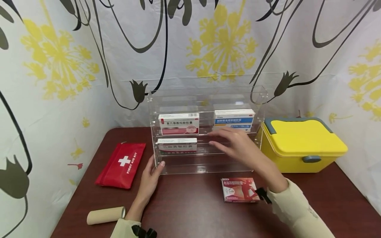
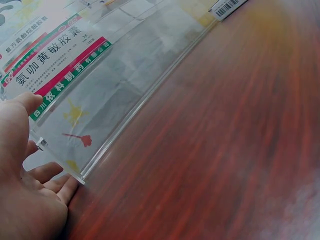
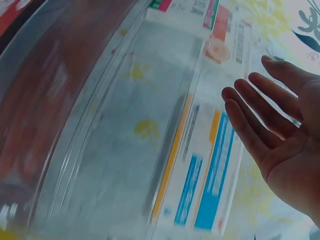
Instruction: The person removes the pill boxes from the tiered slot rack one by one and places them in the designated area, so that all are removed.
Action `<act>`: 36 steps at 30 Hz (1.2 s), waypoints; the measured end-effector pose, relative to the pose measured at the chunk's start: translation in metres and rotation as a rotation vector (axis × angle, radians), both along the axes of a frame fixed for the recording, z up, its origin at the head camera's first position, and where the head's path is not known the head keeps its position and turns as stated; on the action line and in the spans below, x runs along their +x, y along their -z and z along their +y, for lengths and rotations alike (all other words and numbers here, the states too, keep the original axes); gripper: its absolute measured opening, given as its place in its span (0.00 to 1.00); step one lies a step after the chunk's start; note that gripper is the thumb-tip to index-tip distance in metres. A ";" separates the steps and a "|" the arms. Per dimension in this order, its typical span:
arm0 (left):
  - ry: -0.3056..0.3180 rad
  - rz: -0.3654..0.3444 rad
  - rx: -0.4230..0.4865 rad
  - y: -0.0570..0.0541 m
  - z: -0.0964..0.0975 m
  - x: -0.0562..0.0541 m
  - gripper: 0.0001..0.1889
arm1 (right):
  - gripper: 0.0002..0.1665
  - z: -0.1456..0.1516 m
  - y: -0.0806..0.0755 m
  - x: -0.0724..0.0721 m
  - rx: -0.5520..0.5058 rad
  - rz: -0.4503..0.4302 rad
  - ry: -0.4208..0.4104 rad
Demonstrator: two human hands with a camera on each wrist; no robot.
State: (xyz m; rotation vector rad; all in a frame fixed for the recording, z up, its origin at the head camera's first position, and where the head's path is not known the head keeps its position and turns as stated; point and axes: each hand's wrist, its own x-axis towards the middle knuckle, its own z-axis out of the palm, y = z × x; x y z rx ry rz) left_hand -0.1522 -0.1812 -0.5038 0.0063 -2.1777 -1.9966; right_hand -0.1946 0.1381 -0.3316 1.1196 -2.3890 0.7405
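A clear acrylic display rack (image 1: 178, 169) stands on the table and carries several medicine boxes. My left hand (image 1: 149, 180) grips its lower left corner, thumb in front and the other fingers round the side panel. Near that thumb, on a lower tier, lies a white, green and red capsule box (image 2: 55, 55). Above it sits a white and red capsule box (image 1: 179, 124). My right hand (image 1: 238, 145), fingers spread and holding nothing, hovers before the rack's right half. Close to it is the blue, white and orange box (image 3: 200, 170) on an upper tier.
A red and white medicine box (image 1: 239, 190) lies flat in front of the rack. On the right stands a yellow lidded case (image 1: 303, 142). A red first aid pouch (image 1: 122, 165) and a cardboard tube (image 1: 105, 215) lie on the left. Patterned cloth hangs behind.
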 end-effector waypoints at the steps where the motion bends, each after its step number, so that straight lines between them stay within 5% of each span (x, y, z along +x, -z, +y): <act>1: 0.000 0.002 0.000 0.000 0.000 0.000 0.33 | 0.18 -0.006 0.000 -0.003 0.005 -0.003 -0.011; 10: -0.002 0.001 0.009 -0.002 0.002 0.000 0.33 | 0.13 -0.039 0.006 -0.023 0.068 -0.042 -0.070; 25: 0.008 0.029 0.013 0.000 0.001 -0.001 0.32 | 0.08 -0.055 0.019 -0.035 0.071 -0.083 -0.111; 30: 0.019 0.022 0.009 -0.011 0.002 0.004 0.32 | 0.07 -0.055 0.021 -0.037 0.053 -0.104 -0.125; 36: -0.001 0.027 -0.012 0.001 0.000 -0.002 0.33 | 0.08 -0.055 0.021 -0.039 0.045 -0.245 -0.102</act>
